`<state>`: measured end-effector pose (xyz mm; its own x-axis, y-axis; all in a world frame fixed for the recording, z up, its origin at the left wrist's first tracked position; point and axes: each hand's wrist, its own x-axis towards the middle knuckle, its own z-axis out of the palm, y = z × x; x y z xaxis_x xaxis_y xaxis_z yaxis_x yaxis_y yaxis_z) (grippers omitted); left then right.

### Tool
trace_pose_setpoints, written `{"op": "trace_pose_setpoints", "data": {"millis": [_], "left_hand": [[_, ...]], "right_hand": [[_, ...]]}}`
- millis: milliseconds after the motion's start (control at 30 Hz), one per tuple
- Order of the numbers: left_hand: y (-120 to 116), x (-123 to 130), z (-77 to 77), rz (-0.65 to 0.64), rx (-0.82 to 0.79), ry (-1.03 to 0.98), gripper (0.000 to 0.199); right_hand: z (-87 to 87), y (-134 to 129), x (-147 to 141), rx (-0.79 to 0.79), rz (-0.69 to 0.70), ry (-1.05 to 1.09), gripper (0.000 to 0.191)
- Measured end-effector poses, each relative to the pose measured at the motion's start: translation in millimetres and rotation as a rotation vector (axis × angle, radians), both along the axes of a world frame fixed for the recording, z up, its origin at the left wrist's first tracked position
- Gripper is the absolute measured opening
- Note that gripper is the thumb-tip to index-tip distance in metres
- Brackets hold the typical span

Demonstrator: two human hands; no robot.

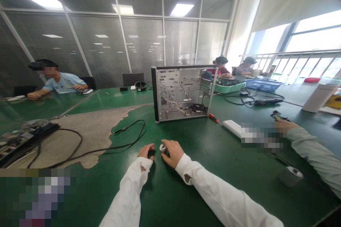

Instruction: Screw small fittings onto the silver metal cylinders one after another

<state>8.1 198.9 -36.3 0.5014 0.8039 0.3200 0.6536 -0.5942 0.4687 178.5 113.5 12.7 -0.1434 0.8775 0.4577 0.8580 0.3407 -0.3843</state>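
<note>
A small metal cylinder (163,148) stands upright on the green table (202,170), in front of the open computer case (183,94). My right hand (172,152) wraps around its right side, with fingers behind it and the thumb in front. To the left of the cylinder, my left hand (146,151) is held low over the table, fingers curved and apart from the thumb, with nothing between them. A gap separates it from the cylinder.
An orange-handled screwdriver (213,118) lies right of the case, near a white bar (234,128). Another person's hand (286,126) holds a small board at the right. A larger metal cylinder (291,176) stands nearer. Black cable (130,144) crosses the left side. Baskets and people are farther back.
</note>
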Motion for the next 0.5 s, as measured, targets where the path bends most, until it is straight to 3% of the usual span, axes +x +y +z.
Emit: {"op": "trace_pose_setpoints", "data": {"millis": [200,500], "left_hand": [[-6,2,3.0,-0.023,0.030,0.006,0.045],[-7,4,0.9,-0.027,0.127,0.149,0.029]], "right_hand": [[-23.1,-2,10,-0.143,0.030,0.068,0.070],[-21.8,-2,16,-0.164,0.039,0.115,0.070]]}}
